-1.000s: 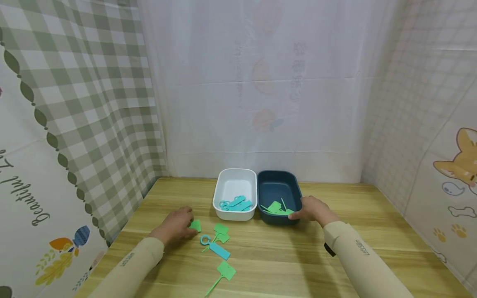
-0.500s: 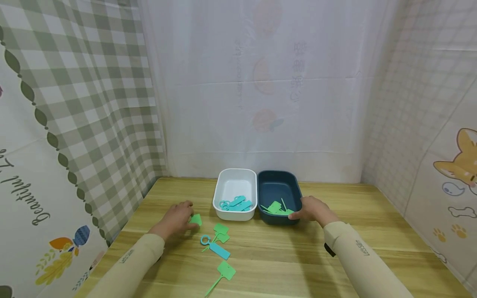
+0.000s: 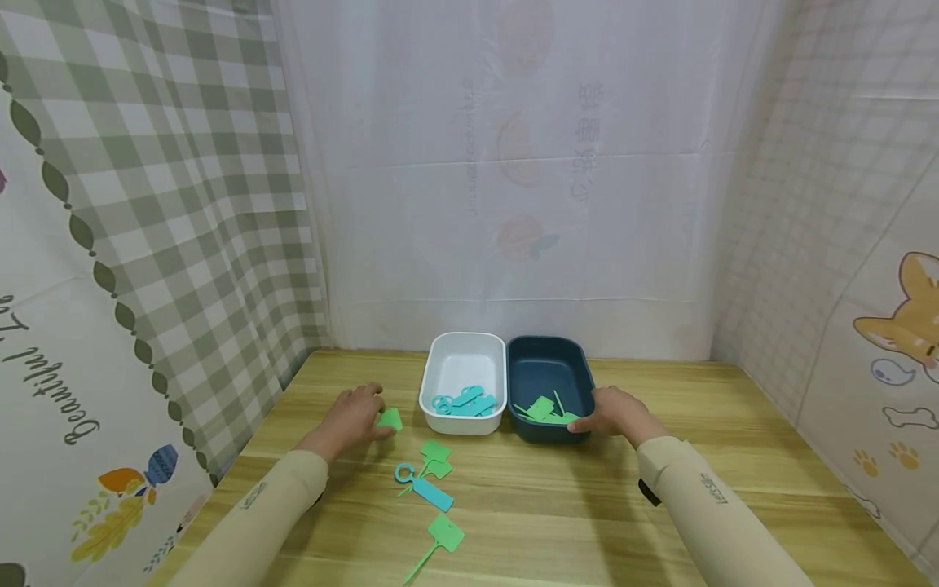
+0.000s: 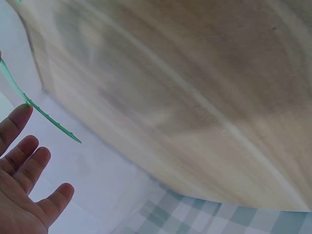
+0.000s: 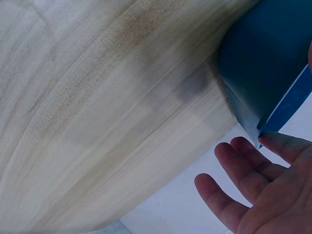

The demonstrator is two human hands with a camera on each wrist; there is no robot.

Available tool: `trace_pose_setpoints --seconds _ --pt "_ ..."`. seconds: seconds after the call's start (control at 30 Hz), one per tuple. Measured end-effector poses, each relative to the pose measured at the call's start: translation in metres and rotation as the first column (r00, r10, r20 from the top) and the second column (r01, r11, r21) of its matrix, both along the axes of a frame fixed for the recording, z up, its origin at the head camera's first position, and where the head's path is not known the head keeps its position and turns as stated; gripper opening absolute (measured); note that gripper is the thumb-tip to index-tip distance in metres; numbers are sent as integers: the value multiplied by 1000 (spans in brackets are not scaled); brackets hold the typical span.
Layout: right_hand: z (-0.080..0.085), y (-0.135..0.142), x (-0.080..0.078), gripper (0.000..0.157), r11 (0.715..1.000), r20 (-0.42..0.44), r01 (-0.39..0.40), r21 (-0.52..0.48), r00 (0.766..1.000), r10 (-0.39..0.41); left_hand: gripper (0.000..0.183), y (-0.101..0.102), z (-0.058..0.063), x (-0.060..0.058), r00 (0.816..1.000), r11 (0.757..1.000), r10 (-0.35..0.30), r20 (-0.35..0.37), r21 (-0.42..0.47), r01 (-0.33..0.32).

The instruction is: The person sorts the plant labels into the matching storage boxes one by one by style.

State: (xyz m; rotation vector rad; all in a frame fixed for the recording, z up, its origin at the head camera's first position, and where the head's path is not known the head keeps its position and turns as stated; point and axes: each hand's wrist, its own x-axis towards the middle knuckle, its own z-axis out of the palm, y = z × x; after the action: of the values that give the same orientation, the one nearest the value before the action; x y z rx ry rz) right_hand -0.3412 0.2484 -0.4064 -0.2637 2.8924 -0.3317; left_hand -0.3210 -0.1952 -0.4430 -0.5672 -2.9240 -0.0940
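Observation:
My left hand (image 3: 354, 417) pinches a green cable-tie tag (image 3: 391, 419) between thumb and index finger, left of the white bin. In the left wrist view, the tag's thin ridged tail (image 4: 51, 119) sticks out past the fingers; the other fingers are spread. My right hand (image 3: 616, 412) holds the near right corner of the dark blue bin (image 3: 550, 434), thumb and index finger on its rim. Several green tags (image 3: 543, 409) lie inside that bin. The white bin (image 3: 462, 425) beside it holds several blue ring-ended tags (image 3: 469, 401).
On the wooden table (image 3: 528, 522), a blue ring tag (image 3: 433, 494) lies across the tails of green tags (image 3: 436, 451). Another green tag (image 3: 445, 532) lies closer to the front. Checked cloth (image 3: 242, 204) hangs at the left, white cloth (image 3: 440, 204) behind.
My left hand has moved away from me and slightly right, lifting the green tag toward the white bin. The right hand and both bins have stayed put.

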Motion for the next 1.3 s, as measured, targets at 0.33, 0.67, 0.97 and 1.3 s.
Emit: trace_pose_setpoints --seconds 0.33,0.67,0.97,1.3 --pt "0 0 0 90 1000 0 -2 1 1000 2 36 11 16 -11 999 1000 -22 -27 12 22" --pt "1 0 1 90 1000 2 -3 -8 1000 3 38 28 30 -18 999 999 -50 -22 11 50" --pt "1 0 3 87 1000 3 0 -16 1000 0 39 50 39 -25 998 998 -68 -17 -6 68" --pt "0 1 1 91 1000 1 4 -15 1000 -4 41 74 48 -28 990 992 -122 -70 -23 121"
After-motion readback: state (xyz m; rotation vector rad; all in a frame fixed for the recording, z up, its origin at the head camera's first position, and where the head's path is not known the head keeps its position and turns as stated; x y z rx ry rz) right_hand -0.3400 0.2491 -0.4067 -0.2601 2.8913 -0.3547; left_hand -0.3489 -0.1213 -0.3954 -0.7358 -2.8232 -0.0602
